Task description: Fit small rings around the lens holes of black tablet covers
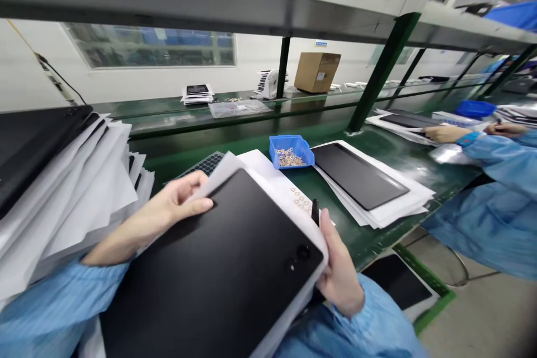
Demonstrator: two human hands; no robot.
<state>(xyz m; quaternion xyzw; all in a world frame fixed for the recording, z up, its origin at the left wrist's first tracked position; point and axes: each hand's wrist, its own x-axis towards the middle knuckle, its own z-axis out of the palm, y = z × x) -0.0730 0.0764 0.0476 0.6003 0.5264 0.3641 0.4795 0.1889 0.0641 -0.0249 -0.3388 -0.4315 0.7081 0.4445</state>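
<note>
I hold a large black tablet-like panel (218,268) tilted toward me, resting on a white sheet (268,179). My left hand (168,210) grips its upper left corner, thumb on the black face. My right hand (339,277) holds the right edge near two round camera holes (298,256), with a thin black tool (315,211) beside the fingers. Several small rings (300,199) lie on the white sheet.
A stack of black panels and white sheets (62,190) sits at left. A blue bin of small rings (290,152) stands on the green bench (377,148), with another black panel on paper (361,176) to its right. A co-worker in blue (495,179) works at right.
</note>
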